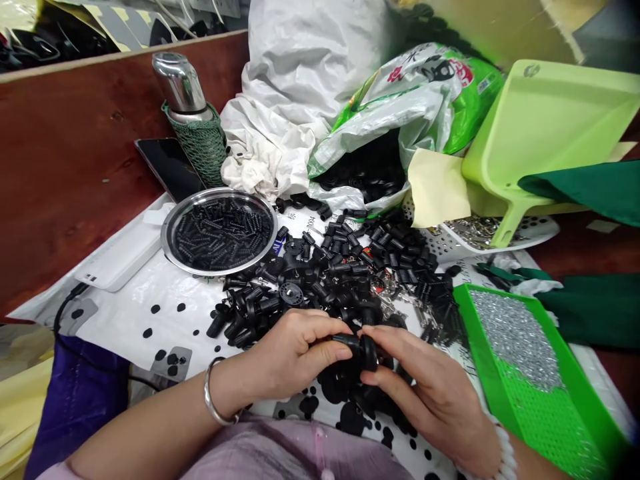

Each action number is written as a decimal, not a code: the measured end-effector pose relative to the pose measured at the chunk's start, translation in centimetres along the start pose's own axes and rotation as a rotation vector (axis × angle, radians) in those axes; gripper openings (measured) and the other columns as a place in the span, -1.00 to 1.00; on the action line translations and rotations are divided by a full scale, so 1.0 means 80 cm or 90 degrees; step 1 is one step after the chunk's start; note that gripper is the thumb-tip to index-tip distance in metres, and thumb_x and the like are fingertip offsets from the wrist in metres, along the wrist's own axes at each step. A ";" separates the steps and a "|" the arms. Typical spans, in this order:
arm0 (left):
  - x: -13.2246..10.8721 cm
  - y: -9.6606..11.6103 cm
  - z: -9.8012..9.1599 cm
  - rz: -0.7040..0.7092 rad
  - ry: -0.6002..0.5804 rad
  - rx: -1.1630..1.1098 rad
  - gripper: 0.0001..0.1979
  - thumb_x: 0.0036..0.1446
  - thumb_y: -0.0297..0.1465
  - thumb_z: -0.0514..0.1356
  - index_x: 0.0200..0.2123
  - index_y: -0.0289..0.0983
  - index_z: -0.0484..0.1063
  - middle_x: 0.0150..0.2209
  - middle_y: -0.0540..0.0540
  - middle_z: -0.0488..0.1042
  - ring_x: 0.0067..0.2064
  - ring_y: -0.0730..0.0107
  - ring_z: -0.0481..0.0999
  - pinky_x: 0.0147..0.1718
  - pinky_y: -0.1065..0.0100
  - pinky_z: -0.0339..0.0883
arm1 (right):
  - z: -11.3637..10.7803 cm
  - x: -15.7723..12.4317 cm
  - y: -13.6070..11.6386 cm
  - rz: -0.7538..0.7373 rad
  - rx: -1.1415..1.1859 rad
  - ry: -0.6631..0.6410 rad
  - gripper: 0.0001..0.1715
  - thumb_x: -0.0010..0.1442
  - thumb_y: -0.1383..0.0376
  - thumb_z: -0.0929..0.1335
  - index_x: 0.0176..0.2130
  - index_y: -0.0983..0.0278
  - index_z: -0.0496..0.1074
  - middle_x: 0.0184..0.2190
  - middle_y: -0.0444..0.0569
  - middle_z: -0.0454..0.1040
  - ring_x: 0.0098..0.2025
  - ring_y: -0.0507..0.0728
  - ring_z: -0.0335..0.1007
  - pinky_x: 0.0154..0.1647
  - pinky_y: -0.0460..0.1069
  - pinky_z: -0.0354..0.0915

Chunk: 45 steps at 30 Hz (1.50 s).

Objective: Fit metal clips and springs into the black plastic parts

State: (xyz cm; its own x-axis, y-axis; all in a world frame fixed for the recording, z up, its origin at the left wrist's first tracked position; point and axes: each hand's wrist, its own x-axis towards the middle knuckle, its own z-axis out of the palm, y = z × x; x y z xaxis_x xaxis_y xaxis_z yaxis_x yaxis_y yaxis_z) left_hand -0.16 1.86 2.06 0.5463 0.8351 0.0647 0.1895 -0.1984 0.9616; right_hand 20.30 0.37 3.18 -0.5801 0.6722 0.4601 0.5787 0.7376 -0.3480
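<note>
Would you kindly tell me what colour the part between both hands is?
The part is black, seen best in the head view.

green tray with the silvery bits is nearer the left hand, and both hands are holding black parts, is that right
Not quite: the head view shows the green tray with the silvery bits nearer the right hand, not the left hand. Both hands are holding black parts.
</note>
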 end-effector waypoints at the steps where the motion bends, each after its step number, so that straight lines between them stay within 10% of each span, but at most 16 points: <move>1: 0.000 0.001 -0.002 -0.030 -0.020 -0.038 -0.80 0.15 -0.40 0.09 -0.25 -0.33 0.49 -0.48 -0.01 0.38 -0.44 0.52 0.33 -0.44 0.50 0.24 | 0.000 -0.001 0.001 -0.024 -0.014 -0.004 -0.69 0.26 0.27 0.25 -0.04 0.38 0.33 -0.25 0.11 0.53 -0.22 0.09 0.49 -0.24 -0.07 0.46; 7: 0.002 0.001 -0.004 -0.295 -0.095 -0.282 -0.79 0.10 -0.34 0.14 -0.30 -0.38 0.47 -0.60 0.05 0.33 -0.62 0.62 0.28 -0.65 0.57 0.14 | 0.001 -0.009 0.018 -0.153 -0.080 -0.056 -0.65 0.22 0.41 0.27 0.01 0.49 0.30 -0.15 0.22 0.50 -0.08 0.12 0.43 -0.16 -0.04 0.44; 13: 0.002 -0.006 -0.003 -0.315 -0.151 -0.414 -0.69 0.02 -0.20 0.20 -0.49 -0.38 0.39 -0.67 0.10 0.23 -0.66 0.61 0.27 -0.63 0.51 0.20 | -0.004 -0.004 0.026 -0.212 -0.077 -0.092 -0.59 0.23 0.43 0.25 0.07 0.46 0.24 -0.08 0.23 0.46 0.00 0.14 0.37 -0.09 0.00 0.41; 23: -0.006 -0.005 -0.002 0.039 -0.030 0.103 -0.79 0.20 -0.39 0.03 -0.32 -0.35 0.43 -0.45 -0.05 0.36 -0.40 0.45 0.31 -0.38 0.44 0.21 | 0.000 0.007 0.008 -0.085 -0.047 -0.043 -0.54 0.24 0.37 0.24 0.13 0.40 0.20 -0.12 0.15 0.48 -0.07 0.13 0.43 -0.14 -0.03 0.44; 33: -0.008 -0.022 0.011 0.099 0.062 0.246 -0.80 0.23 -0.41 -0.02 -0.28 -0.34 0.37 -0.44 -0.08 0.37 -0.40 0.41 0.33 -0.41 0.40 0.26 | 0.011 0.022 0.015 0.052 0.106 -0.065 -0.71 0.23 0.29 0.26 -0.05 0.32 0.33 -0.27 0.07 0.51 -0.28 0.10 0.48 -0.32 -0.04 0.46; 40: -0.002 -0.035 0.024 0.185 0.188 0.390 -0.76 0.23 -0.43 -0.04 -0.09 -0.38 0.30 -0.34 -0.17 0.42 -0.33 0.33 0.39 -0.35 0.31 0.36 | 0.016 0.036 0.005 0.422 0.355 -0.125 -0.79 0.17 0.19 0.29 -0.38 0.30 0.36 -0.70 -0.21 0.38 -0.69 -0.02 0.35 -0.71 -0.17 0.29; 45: 0.002 -0.023 0.013 0.144 0.145 0.221 -0.81 0.22 -0.42 0.01 -0.18 -0.34 0.37 -0.41 -0.08 0.37 -0.38 0.42 0.35 -0.39 0.41 0.27 | -0.017 0.045 0.008 0.306 0.225 -0.152 -0.66 0.22 0.12 0.24 -0.25 0.34 0.39 -0.58 -0.12 0.43 -0.64 -0.01 0.33 -0.67 -0.14 0.31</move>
State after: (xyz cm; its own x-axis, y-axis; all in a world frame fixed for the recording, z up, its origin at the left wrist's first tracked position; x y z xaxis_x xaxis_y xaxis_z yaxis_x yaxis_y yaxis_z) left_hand 0.42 1.80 0.01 0.4197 0.8346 0.3569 0.3694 -0.5161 0.7728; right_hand 19.36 3.18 5.68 -0.4384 0.8987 0.0047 0.6054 0.2992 -0.7375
